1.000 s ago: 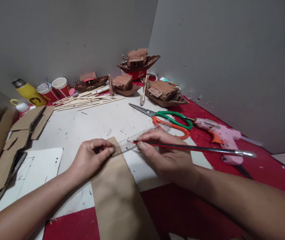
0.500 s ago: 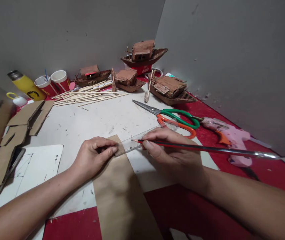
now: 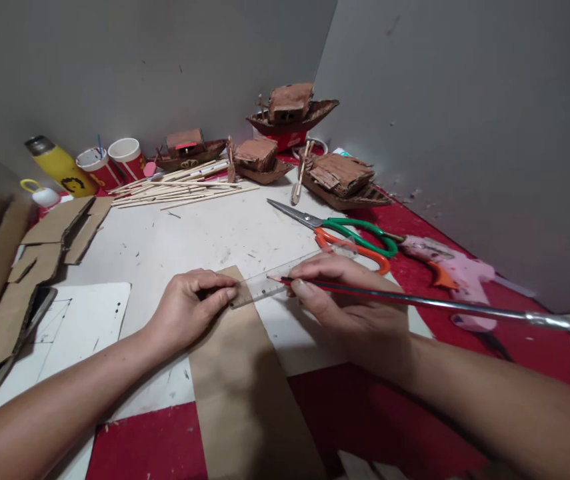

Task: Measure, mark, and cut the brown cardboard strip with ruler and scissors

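My left hand point(image 3: 192, 303) pinches the near end of a clear plastic ruler point(image 3: 263, 285) between thumb and fingers, over the far end of a brown cardboard strip point(image 3: 237, 373). The ruler slants up to the right, past the strip's edge and above the white sheet. In my right hand point(image 3: 347, 297) is a long red and black pencil point(image 3: 415, 300). Its sharpened tip points left, over the ruler's markings; whether it touches is unclear. The ruler's far end shows beyond my right fingers, close to the scissors point(image 3: 359, 233) with green and orange handles.
A pink glue gun point(image 3: 459, 267) lies right. Behind are several brown model boats point(image 3: 342, 177), thin wooden sticks point(image 3: 179, 188), paper cups point(image 3: 127, 159) and a yellow bottle point(image 3: 62, 168). Cardboard pieces point(image 3: 39, 267) and a sheet with drawn lines point(image 3: 99, 303) lie left. Grey walls stand behind.
The view has shifted slightly, so the background sits a little further right on the left side. Both hands keep their grips on the ruler and pencil, with hardly any movement.
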Tool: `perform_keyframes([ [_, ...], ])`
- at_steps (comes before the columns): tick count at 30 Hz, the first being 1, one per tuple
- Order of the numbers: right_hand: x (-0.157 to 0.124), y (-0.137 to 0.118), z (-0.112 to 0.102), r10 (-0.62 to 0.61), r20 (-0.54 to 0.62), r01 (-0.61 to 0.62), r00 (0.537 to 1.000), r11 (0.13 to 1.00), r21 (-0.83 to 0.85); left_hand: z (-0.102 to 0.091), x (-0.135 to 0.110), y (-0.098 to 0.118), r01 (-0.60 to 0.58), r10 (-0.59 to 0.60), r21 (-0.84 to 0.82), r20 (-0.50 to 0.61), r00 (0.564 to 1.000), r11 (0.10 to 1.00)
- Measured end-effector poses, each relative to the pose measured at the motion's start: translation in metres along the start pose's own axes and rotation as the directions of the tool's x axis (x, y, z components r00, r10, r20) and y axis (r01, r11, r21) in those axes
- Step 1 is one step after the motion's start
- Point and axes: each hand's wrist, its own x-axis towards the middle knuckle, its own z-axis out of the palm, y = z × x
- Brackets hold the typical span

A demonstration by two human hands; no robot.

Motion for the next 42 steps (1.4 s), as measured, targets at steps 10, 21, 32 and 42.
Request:
perform_keyframes([
  [10,-0.002,-0.003,-0.001,-0.024,0.057,0.023,0.998,1.0,0.017,0.001,0.0,-0.001,-0.009,0.009,0.053,0.008,1.0,0.999],
  [21,-0.01,-0.014,0.014,0.06,0.342,-0.106,0.938,0.987,0.118,0.003,-0.001,-0.006,-0.015,0.014,0.05,0.019,1.0,0.999],
  [32,-0.011,-0.007,0.028,0.142,0.413,-0.138,0.9,0.99,-0.04,0.006,0.001,-0.01,-0.027,0.026,0.052,0.022,0.999,0.998],
  [42,-0.017,-0.005,0.032,0.082,0.43,-0.073,0.899,0.997,-0.038,0.007,0.002,-0.014,-0.07,0.069,0.072,0.015,0.997,0.995],
])
